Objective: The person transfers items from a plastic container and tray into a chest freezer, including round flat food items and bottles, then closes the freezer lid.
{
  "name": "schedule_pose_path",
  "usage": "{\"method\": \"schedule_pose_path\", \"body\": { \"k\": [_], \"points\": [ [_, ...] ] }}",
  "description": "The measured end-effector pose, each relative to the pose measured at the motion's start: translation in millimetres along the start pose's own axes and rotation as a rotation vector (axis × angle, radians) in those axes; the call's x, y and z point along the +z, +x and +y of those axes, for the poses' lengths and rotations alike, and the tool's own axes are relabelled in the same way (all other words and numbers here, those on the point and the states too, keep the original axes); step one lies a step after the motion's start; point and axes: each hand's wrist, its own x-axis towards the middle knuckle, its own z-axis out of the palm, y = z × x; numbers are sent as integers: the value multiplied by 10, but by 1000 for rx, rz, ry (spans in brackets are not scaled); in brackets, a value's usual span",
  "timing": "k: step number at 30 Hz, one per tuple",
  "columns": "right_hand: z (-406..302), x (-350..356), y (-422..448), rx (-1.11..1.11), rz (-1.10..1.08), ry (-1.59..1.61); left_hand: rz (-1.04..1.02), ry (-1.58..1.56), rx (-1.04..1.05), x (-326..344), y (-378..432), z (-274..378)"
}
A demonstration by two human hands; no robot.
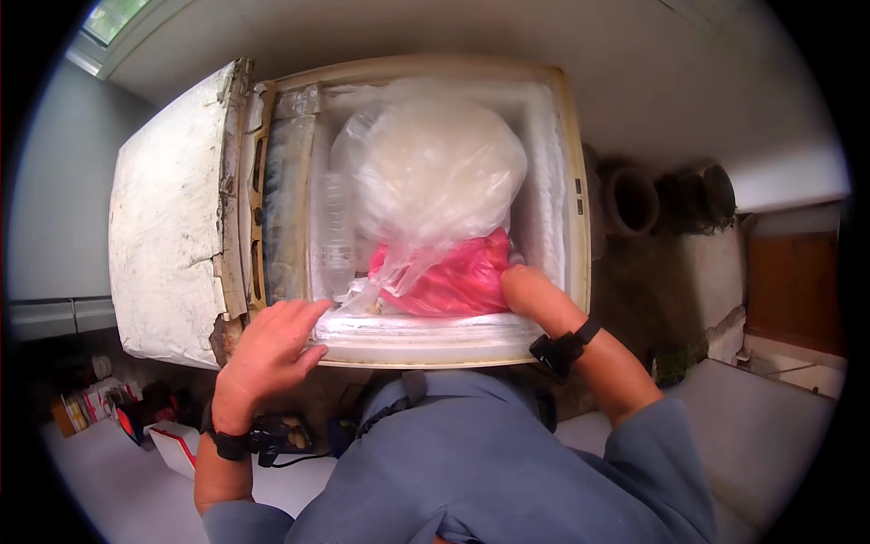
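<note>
An old chest freezer (435,355) stands before me, its top uncovered and its inner walls coated in frost. At the near left corner my left hand (272,343) rests on the rim, thumb apart from the fingers and holding nothing. My right hand (527,285) reaches inside at the near right, against a pink plastic bag (452,282). That hand's fingers are hidden, so its grip cannot be seen. Behind the pink bag sits a large, rounded clear plastic bag (442,160) with whitish contents, its gathered end lying over the pink one. A clear plastic bottle (335,234) lies along the left inside.
A worn white section (170,224) with peeling edges adjoins the freezer's left side. Round pots (631,198) stand on the floor to the right. Low at left are a white box with red trim (173,445) and other small goods. A wall runs behind.
</note>
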Motion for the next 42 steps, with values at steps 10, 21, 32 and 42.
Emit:
{"method": "schedule_pose_path", "body": {
  "k": [10, 21, 32, 42],
  "points": [
    [-451, -557, -793, -54, 381, 502, -92, 142, -56, -219, -249, -105],
    [-1145, -1013, -482, -206, 750, 572, -224, 425, 130, -614, -263, -627],
    [-990, -597, 986, 249, 470, 64, -326, 736, 452, -507, 53, -1077],
    [-1028, -459, 1008, 317, 581, 37, -695, 803, 396, -462, 441, -1087]
  ]
}}
